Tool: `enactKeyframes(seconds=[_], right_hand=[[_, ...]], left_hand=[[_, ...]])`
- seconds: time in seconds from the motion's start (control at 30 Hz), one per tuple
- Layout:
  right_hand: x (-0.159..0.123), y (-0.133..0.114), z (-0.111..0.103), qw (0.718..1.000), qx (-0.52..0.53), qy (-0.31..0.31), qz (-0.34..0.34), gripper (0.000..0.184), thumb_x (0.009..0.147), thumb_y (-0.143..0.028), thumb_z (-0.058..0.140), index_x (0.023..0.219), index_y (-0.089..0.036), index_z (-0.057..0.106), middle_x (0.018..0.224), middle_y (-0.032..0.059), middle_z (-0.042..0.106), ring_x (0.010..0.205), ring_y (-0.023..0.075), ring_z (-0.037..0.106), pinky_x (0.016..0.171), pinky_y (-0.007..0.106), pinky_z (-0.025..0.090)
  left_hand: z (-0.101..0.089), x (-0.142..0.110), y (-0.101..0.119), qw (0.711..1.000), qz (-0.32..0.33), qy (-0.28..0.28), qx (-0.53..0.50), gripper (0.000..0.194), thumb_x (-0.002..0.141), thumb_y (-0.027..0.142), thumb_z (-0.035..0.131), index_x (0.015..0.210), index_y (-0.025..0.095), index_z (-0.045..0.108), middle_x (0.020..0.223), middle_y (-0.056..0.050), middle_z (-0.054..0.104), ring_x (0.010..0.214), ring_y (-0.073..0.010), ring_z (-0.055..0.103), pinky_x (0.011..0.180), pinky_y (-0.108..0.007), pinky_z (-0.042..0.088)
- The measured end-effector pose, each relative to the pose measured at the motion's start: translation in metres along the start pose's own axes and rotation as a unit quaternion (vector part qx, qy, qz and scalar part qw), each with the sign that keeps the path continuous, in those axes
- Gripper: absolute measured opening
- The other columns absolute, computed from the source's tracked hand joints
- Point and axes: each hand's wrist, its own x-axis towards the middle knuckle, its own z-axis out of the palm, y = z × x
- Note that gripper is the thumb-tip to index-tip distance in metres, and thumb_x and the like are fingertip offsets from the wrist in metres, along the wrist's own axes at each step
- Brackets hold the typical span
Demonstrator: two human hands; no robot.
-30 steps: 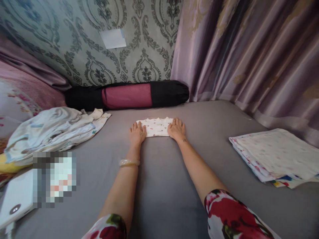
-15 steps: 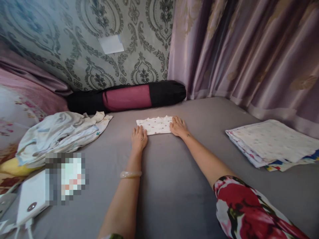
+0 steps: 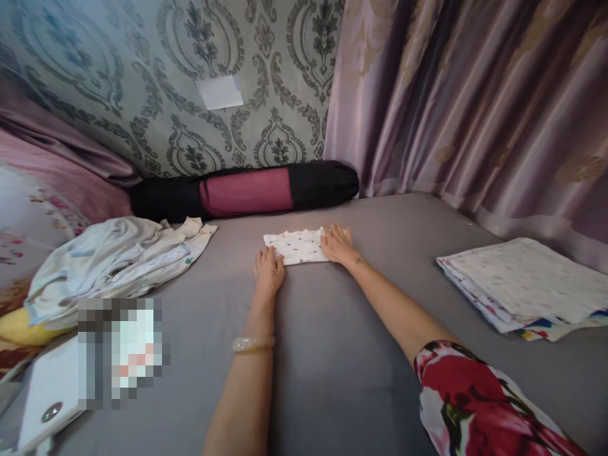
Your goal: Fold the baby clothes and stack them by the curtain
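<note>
A small white cloth [image 3: 304, 247] with a fine coloured print lies folded into a flat strip on the grey bed sheet [image 3: 332, 354]. My left hand [image 3: 268, 268] rests at its left end, fingers stretched forward onto the near corner. Over the right end lies my right hand [image 3: 336, 243], flat, with its fingers spread on the fabric. Neither hand is gripping the cloth. The far edge of the cloth looks slightly wavy.
At right is a stack of folded printed cloths [image 3: 532, 278]. Rumpled light clothes [image 3: 109, 259] lie at left, near a white power bank [image 3: 52, 392] with a cable and a blurred-out object. A black and maroon long bag [image 3: 247, 190] lies along the wall.
My right hand has shifted slightly inward over the right end of the cloth. My left hand stays at the left end. The whole view has tilted a little.
</note>
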Motion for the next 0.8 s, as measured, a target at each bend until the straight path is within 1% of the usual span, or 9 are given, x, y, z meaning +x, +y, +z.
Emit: enactKeyframes(seconds=[0.1,0.17,0.3,0.47,0.57,0.63,0.73,0.8], right_hand=[[0.003,-0.011,0.004,0.999,0.028,-0.018,-0.025,0.058,0.099,-0.039,0.016,0.149,-0.016,0.032,0.157,0.0119,0.026,0.145,0.0286,0.019,0.115,0.055,0.011],[0.003,-0.014,0.009,0.999,0.029,-0.023,-0.026,0.057,0.099,-0.040,0.016,0.149,-0.018,0.032,0.157,0.0108,0.026,0.144,0.0286,0.019,0.115,0.056,0.009],[0.003,-0.012,0.016,0.999,0.025,-0.021,-0.020,0.057,0.099,-0.041,0.018,0.150,-0.020,0.032,0.157,0.0104,0.026,0.145,0.0279,0.018,0.115,0.057,0.006],[0.004,-0.013,0.012,0.999,0.033,-0.038,-0.014,0.056,0.099,-0.039,0.019,0.149,-0.019,0.033,0.157,0.0114,0.026,0.145,0.0283,0.018,0.114,0.058,0.006],[0.005,-0.024,0.007,0.999,0.033,-0.024,-0.018,0.056,0.098,-0.037,0.019,0.148,-0.016,0.035,0.156,0.0134,0.027,0.145,0.0282,0.019,0.114,0.059,0.007],[0.006,-0.036,0.006,0.998,0.040,-0.012,-0.041,0.056,0.099,-0.036,0.019,0.147,-0.014,0.036,0.156,0.0133,0.028,0.144,0.0270,0.019,0.115,0.057,0.009],[0.008,-0.052,0.009,0.995,0.057,-0.009,-0.076,0.056,0.098,-0.035,0.019,0.147,-0.012,0.036,0.156,0.0121,0.028,0.145,0.0250,0.020,0.116,0.052,0.011],[0.009,-0.058,0.013,0.995,0.061,-0.012,-0.081,0.056,0.098,-0.034,0.019,0.147,-0.011,0.035,0.156,0.0119,0.028,0.145,0.0247,0.020,0.116,0.051,0.012]], left_hand=[[0.000,0.000,0.001,1.000,0.002,-0.003,-0.001,0.051,0.094,0.032,0.038,0.137,0.008,0.049,0.146,-0.016,0.045,0.139,-0.0322,0.035,0.113,-0.047,0.030],[-0.001,0.000,0.001,1.000,0.001,-0.005,-0.002,0.050,0.094,0.032,0.038,0.137,0.009,0.049,0.147,-0.015,0.044,0.139,-0.0317,0.034,0.113,-0.047,0.030],[-0.002,-0.001,0.002,1.000,-0.012,-0.018,-0.005,0.050,0.094,0.034,0.038,0.138,0.011,0.048,0.148,-0.014,0.043,0.140,-0.0314,0.032,0.114,-0.047,0.029],[-0.003,-0.001,0.004,1.000,-0.019,-0.020,-0.011,0.051,0.095,0.033,0.037,0.138,0.011,0.048,0.149,-0.014,0.042,0.141,-0.0322,0.031,0.114,-0.048,0.028],[-0.002,0.000,0.003,1.000,-0.018,-0.016,-0.015,0.049,0.094,0.033,0.038,0.138,0.011,0.049,0.148,-0.014,0.043,0.140,-0.0322,0.031,0.114,-0.048,0.028],[0.000,0.000,0.002,1.000,-0.014,-0.006,-0.019,0.048,0.094,0.032,0.039,0.137,0.012,0.050,0.148,-0.014,0.043,0.140,-0.0319,0.032,0.114,-0.049,0.028],[0.003,0.002,-0.001,0.999,-0.008,0.009,-0.029,0.046,0.093,0.031,0.040,0.135,0.013,0.051,0.146,-0.014,0.045,0.140,-0.0311,0.034,0.113,-0.049,0.030],[0.006,0.003,-0.003,0.999,-0.001,0.016,-0.035,0.046,0.093,0.030,0.040,0.134,0.013,0.051,0.146,-0.015,0.046,0.139,-0.0297,0.035,0.113,-0.048,0.030]])
